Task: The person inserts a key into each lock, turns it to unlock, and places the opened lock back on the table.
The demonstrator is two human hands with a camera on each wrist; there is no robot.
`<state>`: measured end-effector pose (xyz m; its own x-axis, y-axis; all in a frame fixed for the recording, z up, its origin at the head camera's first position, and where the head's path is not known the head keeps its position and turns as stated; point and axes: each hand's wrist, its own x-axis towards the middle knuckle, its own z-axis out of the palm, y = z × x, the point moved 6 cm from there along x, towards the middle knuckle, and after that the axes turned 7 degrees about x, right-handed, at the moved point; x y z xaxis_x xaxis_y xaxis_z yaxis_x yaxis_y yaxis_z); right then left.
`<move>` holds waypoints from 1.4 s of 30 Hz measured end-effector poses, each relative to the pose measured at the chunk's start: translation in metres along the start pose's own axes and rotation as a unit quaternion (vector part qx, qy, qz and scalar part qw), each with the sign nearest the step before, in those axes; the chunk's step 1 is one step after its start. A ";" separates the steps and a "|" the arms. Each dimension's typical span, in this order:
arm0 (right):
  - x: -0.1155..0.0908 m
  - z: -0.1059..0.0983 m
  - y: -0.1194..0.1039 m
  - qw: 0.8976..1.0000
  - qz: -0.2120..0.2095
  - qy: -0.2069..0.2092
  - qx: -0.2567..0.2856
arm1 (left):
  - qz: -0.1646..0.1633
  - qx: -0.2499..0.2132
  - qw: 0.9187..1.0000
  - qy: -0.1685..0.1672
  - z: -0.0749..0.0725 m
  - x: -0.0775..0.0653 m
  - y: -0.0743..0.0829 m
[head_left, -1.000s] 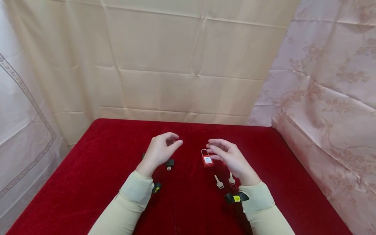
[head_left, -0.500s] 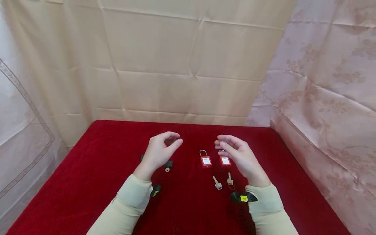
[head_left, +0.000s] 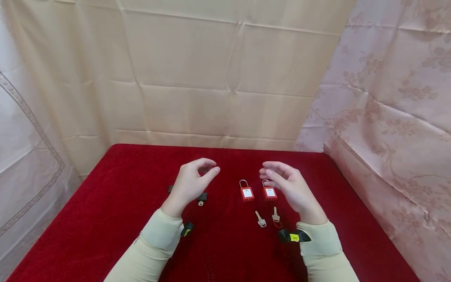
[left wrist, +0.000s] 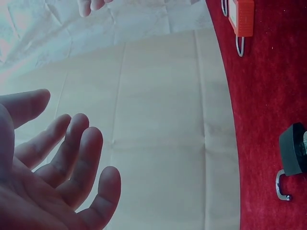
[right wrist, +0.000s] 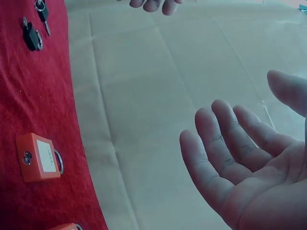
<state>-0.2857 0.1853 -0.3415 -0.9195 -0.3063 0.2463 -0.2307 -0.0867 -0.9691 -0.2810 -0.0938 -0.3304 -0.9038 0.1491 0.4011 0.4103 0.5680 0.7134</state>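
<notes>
My left hand [head_left: 193, 182] hovers over the table with fingers loosely bent and nothing in its grasp. Partly hidden behind it lie dark pieces; one is a black padlock [head_left: 202, 196] with a key [head_left: 201, 203] at its lower end. The left wrist view shows a black padlock [left wrist: 291, 151] with a metal shackle. My right hand [head_left: 290, 188], also holding nothing, hangs nearest a red padlock [head_left: 269, 193] and covers part of its shackle. Another red padlock [head_left: 247, 193] lies to its left. Below the pair are two keys, one plain [head_left: 261, 220], one [head_left: 276, 215] with a red ring.
A red cloth covers the table [head_left: 225, 250]. Beige curtain [head_left: 218, 78] hangs behind its far edge, a floral pinkish one [head_left: 394, 117] to the right and a white one [head_left: 28, 156] to the left. Two black items with metal parts [right wrist: 32, 37] show in the right wrist view.
My right hand has drawn away to the right, uncovering the second red padlock and the ringed key. The left hand stays nearly still, and the head view has shifted slightly.
</notes>
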 end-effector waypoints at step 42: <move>-0.008 -0.012 0.038 0.920 0.172 -0.059 -0.346 | -0.014 0.095 0.992 -0.083 0.043 -0.005 -0.006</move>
<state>-0.2908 0.1962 -0.3802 -0.9446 -0.3069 -0.1161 -0.1176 0.6470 -0.7534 -0.2844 -0.0629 -0.3611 -0.9285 0.2535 0.2712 0.3688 0.7131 0.5961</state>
